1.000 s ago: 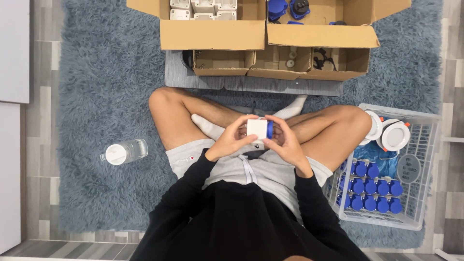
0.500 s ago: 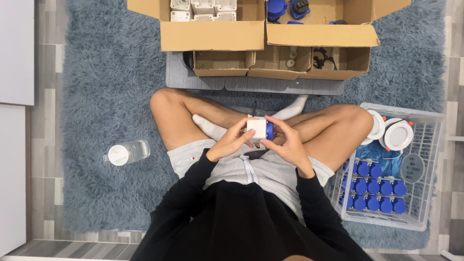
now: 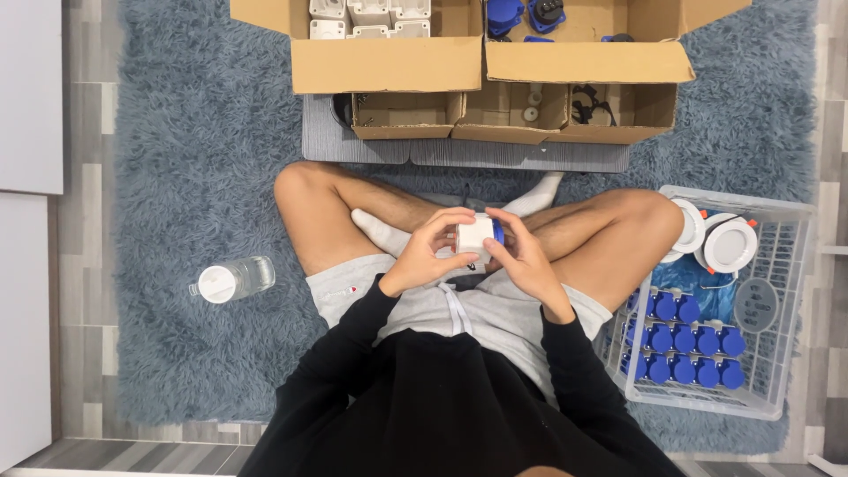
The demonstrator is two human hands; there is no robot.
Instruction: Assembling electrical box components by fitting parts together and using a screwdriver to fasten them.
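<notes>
From the head view, the left hand (image 3: 430, 254) and right hand (image 3: 523, 258) are both closed around a small white block (image 3: 474, 237) with a blue part (image 3: 498, 231) showing at its right end, held over the lap, just nearer the body than the crossed ankles. The fingers curl over its top and sides, with thumbs underneath. It looks like hard moulded plastic: light, stiff and smooth, so likely a little slippery. The flat white faces seem the safest place to pinch it, leaving the blue end free.

Taking the block as the landmark: beyond it stands a row of three small open cartons (image 3: 503, 111) on a grey mat (image 3: 459, 153), and behind those are two larger brown cartons (image 3: 495, 60), the left holding white parts (image 3: 367, 16), the right blue and black ones (image 3: 521, 13). To its right sits a white wire basket (image 3: 770, 265) with rows of blue caps (image 3: 685, 340), a blue bag and round white fittings (image 3: 729, 245). To its left, a clear bottle (image 3: 233, 279) lies on the shaggy blue rug (image 3: 194, 132).
</notes>
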